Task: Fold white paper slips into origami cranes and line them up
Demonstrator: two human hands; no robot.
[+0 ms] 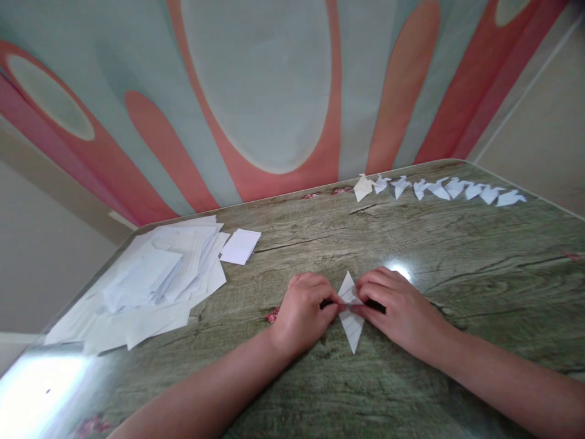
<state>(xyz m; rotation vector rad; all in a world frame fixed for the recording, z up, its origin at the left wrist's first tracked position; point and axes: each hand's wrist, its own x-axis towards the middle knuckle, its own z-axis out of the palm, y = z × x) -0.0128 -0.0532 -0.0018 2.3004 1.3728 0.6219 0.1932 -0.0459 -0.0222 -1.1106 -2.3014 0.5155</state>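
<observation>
A small white paper folded into a diamond shape (353, 332) lies near the middle of the wooden-grained table (292, 244), one point toward the wall and one toward me. My left hand (308, 308) pinches its left side between thumb and fingers. On the opposite side, my right hand (395, 308) grips the paper the same way, thumb below and fingers above. Both sets of fingertips meet the paper around its mid-height, where they cover part of it.
At the left lies a spread pile of white papers (155, 274), with a folded white square (241, 246) beside it. Several folded paper birds (439, 189) stand in a row along the back right edge. A patterned wall covering (260, 79) rises behind the table.
</observation>
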